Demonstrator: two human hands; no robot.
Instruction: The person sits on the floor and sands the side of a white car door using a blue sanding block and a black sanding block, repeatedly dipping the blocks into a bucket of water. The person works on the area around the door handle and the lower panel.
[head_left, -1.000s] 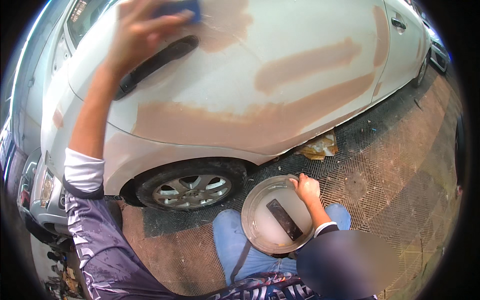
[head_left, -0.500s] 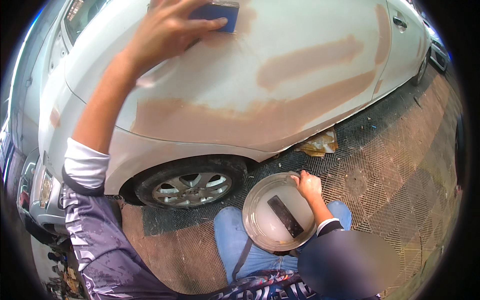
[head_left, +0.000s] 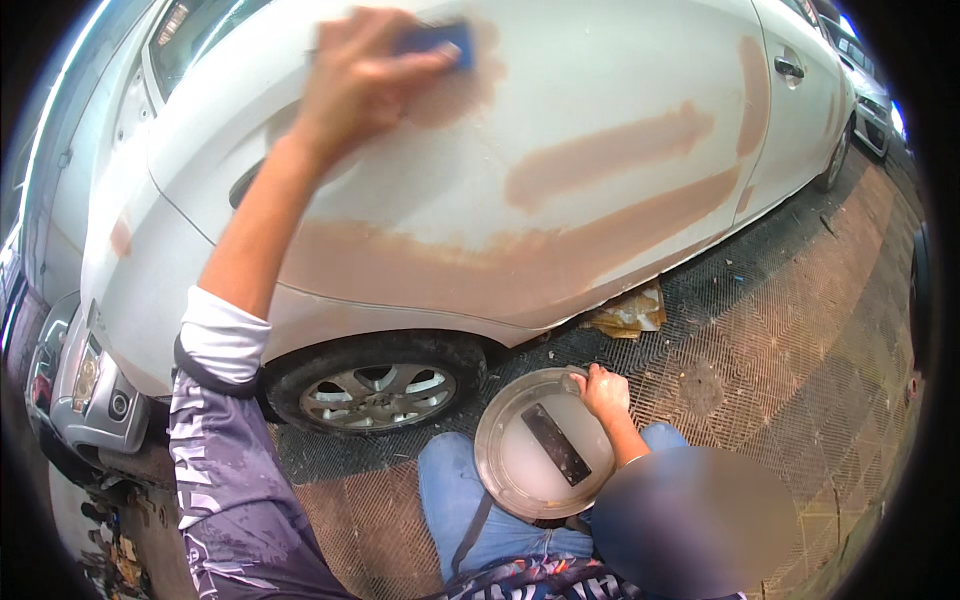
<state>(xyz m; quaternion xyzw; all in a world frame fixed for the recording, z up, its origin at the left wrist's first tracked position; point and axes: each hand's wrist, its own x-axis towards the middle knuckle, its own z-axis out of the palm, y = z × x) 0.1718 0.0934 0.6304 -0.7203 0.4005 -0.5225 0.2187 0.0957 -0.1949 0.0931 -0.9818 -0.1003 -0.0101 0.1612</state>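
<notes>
My left hand (head_left: 355, 85) is raised and presses a blue sanding block (head_left: 435, 42) against the upper side of a white car (head_left: 600, 80), on a brown filler patch (head_left: 455, 90). More brown filler streaks (head_left: 600, 160) cross the car's panel. My right hand (head_left: 603, 392) grips the rim of a round metal bowl (head_left: 495, 450) held over my knee. The bowl holds cloudy water and a dark rectangular piece (head_left: 555, 445).
The car's front wheel (head_left: 378, 390) is just ahead of my knees in blue jeans (head_left: 455, 500). Crumpled yellowish paper (head_left: 630, 312) lies under the car's sill. The ground is brown patterned paving (head_left: 800, 350). Another grey car (head_left: 80, 390) stands at the left.
My left hand has slid the blue block to the right and slightly down across the car's panel. The right hand and bowl have stayed in place.
</notes>
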